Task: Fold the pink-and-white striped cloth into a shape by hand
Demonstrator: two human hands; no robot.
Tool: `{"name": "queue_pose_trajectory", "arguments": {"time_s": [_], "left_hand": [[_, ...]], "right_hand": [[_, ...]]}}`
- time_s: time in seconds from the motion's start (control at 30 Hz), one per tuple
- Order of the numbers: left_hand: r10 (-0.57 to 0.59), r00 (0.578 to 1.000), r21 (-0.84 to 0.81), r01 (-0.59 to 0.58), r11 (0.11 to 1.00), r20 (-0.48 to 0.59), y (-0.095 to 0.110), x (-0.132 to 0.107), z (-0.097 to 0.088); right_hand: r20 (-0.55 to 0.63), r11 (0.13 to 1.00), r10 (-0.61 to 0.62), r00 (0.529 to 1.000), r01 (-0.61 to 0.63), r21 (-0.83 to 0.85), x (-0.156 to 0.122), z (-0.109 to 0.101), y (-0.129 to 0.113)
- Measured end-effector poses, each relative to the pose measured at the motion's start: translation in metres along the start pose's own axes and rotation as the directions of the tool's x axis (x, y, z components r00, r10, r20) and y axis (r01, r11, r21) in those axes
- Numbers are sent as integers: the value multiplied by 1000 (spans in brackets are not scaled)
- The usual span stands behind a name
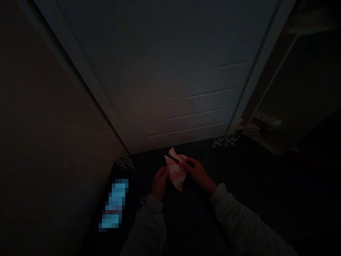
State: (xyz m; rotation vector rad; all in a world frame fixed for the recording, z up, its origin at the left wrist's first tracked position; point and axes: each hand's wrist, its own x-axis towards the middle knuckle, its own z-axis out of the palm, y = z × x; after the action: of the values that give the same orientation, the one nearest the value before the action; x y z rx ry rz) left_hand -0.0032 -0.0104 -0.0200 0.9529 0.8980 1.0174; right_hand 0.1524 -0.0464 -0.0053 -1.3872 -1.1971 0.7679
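In dim light, a small pink and white cloth [176, 172] is held between my two hands, above a dark surface [191, 220]. It looks soft, with loose corners sticking up and one hanging down. My left hand [160, 180] grips its left edge, fingers closed. At the upper right of the cloth, my right hand [198, 172] pinches a fold between thumb and fingers. The darkness hides what kind of cloth it is.
A pale panel [165, 53] with embossed hearts and lines rises behind the surface. Shiny round objects lie in clusters at its left [125, 162] and right [226, 140] corners. A pixelated, glowing blue rectangle [114, 204] lies at left, beside a wall [48, 142].
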Motion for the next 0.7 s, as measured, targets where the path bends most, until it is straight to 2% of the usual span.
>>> {"name": "queue_pose_trajectory", "arguments": {"time_s": [0.13,0.23,0.33,0.43,0.53,0.57,0.6,0.7], "left_hand": [[-52,998,-235,57,970,26,7,2,-2],[-84,996,-305,83,949,12,11,2,-2],[-77,997,-297,72,952,-6,11,2,-2],[-49,999,-252,48,967,1,8,2,-1],[-18,1000,-121,18,992,4,5,2,-1],[-4,1000,-57,4,998,6,4,1,-1],[9,1000,12,-9,1000,15,3,1,-1],[33,996,185,-48,981,83,2,-1,-1]], "right_hand": [[-196,994,57,979,-37,105,6,-5,6],[-260,984,95,961,-51,169,8,-5,11],[-272,981,118,955,-68,184,9,-4,14],[-341,991,97,935,-59,121,8,-5,13],[-421,996,-79,904,54,-70,3,-7,4],[-419,982,-172,892,122,-143,0,-6,0],[-359,958,-264,895,199,-208,-4,-5,-4],[-7,879,-402,916,384,-283,-15,3,-12]]}}
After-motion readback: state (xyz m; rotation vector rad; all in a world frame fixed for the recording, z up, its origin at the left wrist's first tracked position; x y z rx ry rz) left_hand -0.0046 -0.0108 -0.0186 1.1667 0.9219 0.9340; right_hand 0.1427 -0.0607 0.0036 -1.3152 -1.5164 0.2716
